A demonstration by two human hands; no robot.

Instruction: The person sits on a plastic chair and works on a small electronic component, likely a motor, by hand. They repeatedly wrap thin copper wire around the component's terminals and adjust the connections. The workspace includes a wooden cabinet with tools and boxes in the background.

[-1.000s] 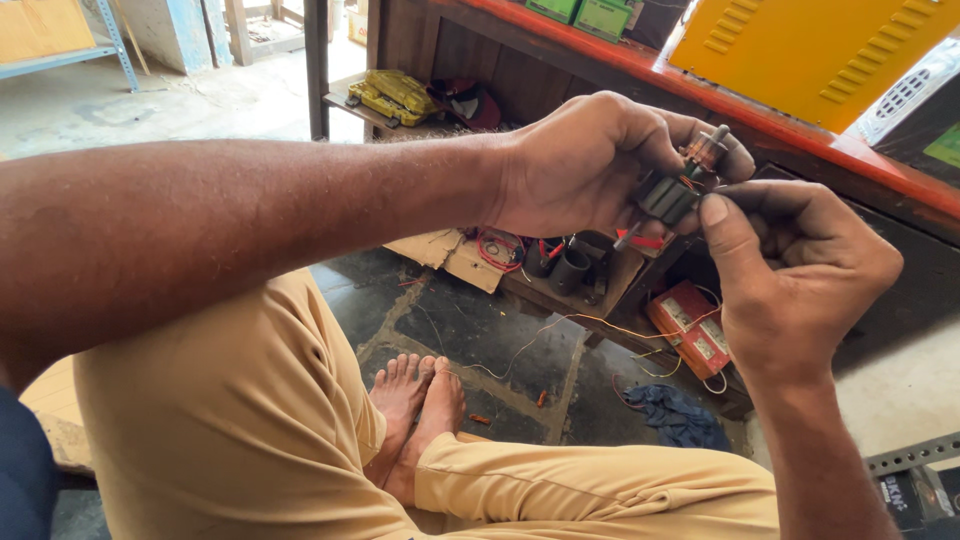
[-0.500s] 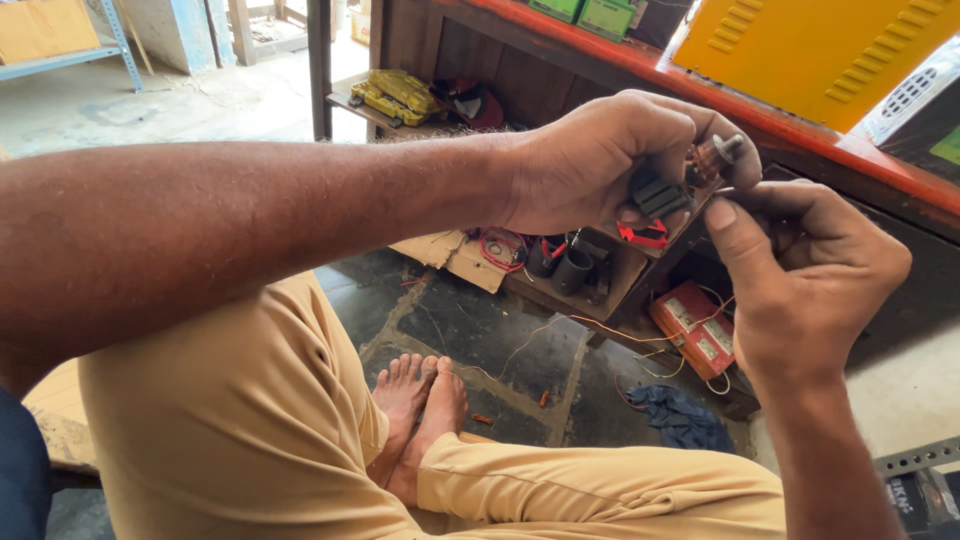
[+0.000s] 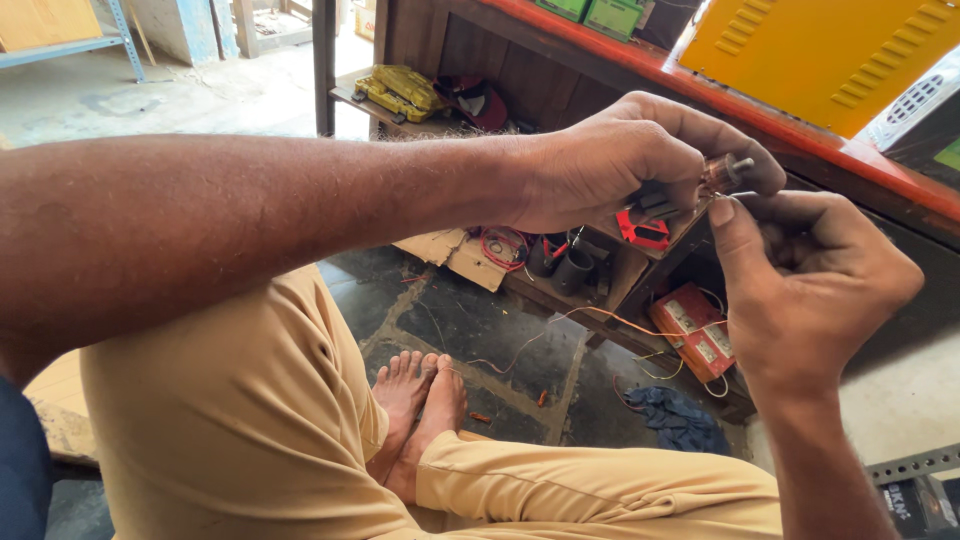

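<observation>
The person sits cross-legged on the stone floor [image 3: 480, 330], and both hands are raised in front of the wooden shelf unit [image 3: 520, 70]. The left hand [image 3: 625, 165] is closed tight around a small motor part [image 3: 700, 180], a dark body with copper winding and a short metal shaft poking out to the right past the thumb. The right hand [image 3: 810, 280] is curled narrow just beside it, its thumb tip touching the copper end of the part while the other fingers are folded in toward the palm; whether they pinch a wire I cannot tell. Compared with half a second ago, the two hands have drawn a little closer together, and the right thumb now presses up against the part where before it stood slightly below it. The left hand's grip looks the same, only turned a touch so the shaft shows more clearly. Behind the hands, on the lower shelf, sit a red clip-like piece [image 3: 645, 230] and a couple of dark cylinders [image 3: 570, 268], unmoved. A red box with wires [image 3: 690, 325] lies on the floor to the right, with a dark blue rag [image 3: 680, 420] nearer. A yellow tool [image 3: 400, 92] rests on the far shelf.
</observation>
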